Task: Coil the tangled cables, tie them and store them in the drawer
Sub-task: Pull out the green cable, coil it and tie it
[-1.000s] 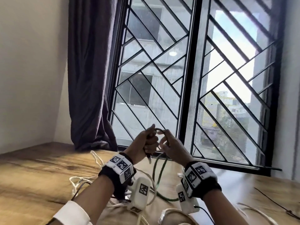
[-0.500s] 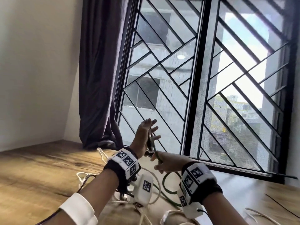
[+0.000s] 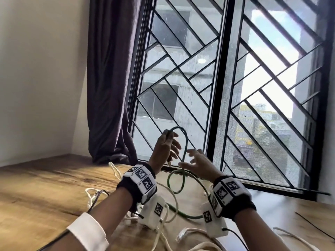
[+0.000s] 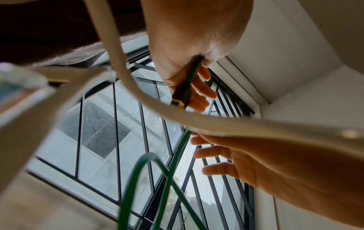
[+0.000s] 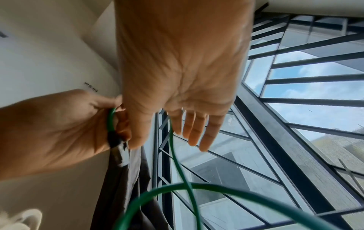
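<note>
Since half a second ago, left hand (image 3: 165, 148) has lifted one green cable (image 3: 184, 142) into a loop, pinching its dark plug end; right hand (image 3: 197, 164), fingers spread, touches it. White cables (image 3: 170, 198), tangled on the table (image 3: 45, 187), are partly hidden, uncountable.

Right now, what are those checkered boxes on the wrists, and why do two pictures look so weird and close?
Those are a person's two hands. The checkered bands carry small cameras, and the two close pictures come from them, looking along each hand. The big picture comes from a camera on the head. The left hand pinches the plug end of a green cable, which loops up and down to the wooden table. The right hand is open, fingers spread beside the cable. White cables lie tangled on the table, by a window.
</note>
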A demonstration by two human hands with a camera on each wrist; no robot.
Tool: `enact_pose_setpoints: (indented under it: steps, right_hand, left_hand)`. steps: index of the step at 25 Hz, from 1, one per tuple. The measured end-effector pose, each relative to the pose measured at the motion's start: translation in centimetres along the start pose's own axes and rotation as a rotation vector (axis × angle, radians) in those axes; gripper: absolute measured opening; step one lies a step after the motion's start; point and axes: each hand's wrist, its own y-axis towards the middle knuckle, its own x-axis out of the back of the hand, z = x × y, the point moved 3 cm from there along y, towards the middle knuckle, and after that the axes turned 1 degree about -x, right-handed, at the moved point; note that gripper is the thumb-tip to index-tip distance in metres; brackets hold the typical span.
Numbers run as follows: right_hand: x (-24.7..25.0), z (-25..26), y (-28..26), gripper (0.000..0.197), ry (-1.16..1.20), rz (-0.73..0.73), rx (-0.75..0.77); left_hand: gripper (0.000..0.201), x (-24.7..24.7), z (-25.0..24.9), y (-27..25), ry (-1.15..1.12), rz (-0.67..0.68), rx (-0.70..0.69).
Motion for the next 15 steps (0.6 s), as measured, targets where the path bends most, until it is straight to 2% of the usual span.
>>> enact_pose_setpoints:
  steps: [3, 5, 7, 9, 12, 15]
  right_hand:
    - [1.6, -0.5, -0.1, 0.061, 0.137, -0.247, -0.026]
    - [1.8, -0.3, -0.2, 0.054, 0.214, -0.280, 0.006]
    - [0.9, -0.1, 0.0, 0.034, 0.206, -0.189, 0.038]
    - [0.2, 0.1, 0.3, 0.002, 0.248, -0.094, -0.015]
    - [-0.9, 0.9, 0.1, 0.020, 0.430, 0.125, -0.115]
    - [-1.8, 1.5, -0.6, 0.015, 0.428, 0.321, -0.133]
  left_hand:
    - [0.024, 0.2, 0.6, 0.0, -0.085, -0.009, 0.098]
    - [0.028, 0.1, 0.6, -0.2, -0.169, 0.043, 0.179]
    - [0.036, 0.1, 0.3, -0.4, -0.339, 0.090, 0.244]
    - [0.044, 0.1, -0.2, -0.3, -0.573, 0.140, 0.268]
    - [0.051, 0.5, -1.3, 0.3, -0.801, 0.155, 0.215]
    - [0.055, 1.1, -1.9, 0.8, -0.885, 0.103, 0.185]
